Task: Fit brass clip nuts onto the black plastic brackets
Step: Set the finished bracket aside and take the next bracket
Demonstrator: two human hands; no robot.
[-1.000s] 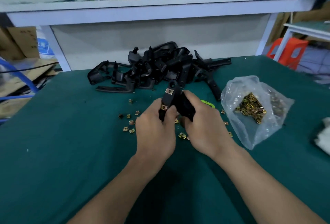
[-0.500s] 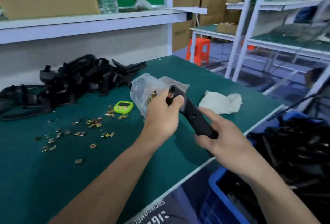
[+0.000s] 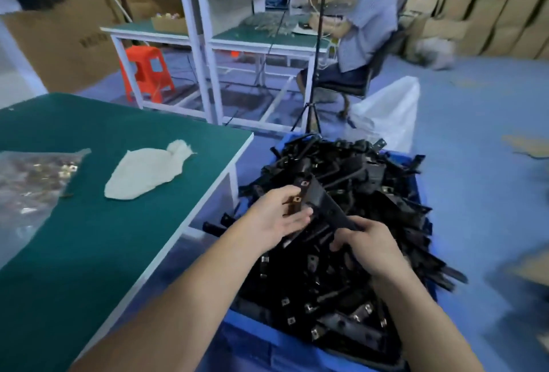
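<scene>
Holding the black bracket (image 3: pixel 325 204) above the blue bin (image 3: pixel 249 325), you have your left hand (image 3: pixel 276 218) curled round its upper end and your right hand (image 3: pixel 371 250) gripping its lower end. One of the brass clip nuts (image 3: pixel 303 183) sits just above your left fingers (image 3: pixel 298 218); a second lies between them and your thumb. The bracket is long, matte and tilted, over a heap of brackets (image 3: pixel 341 297) like it.
</scene>
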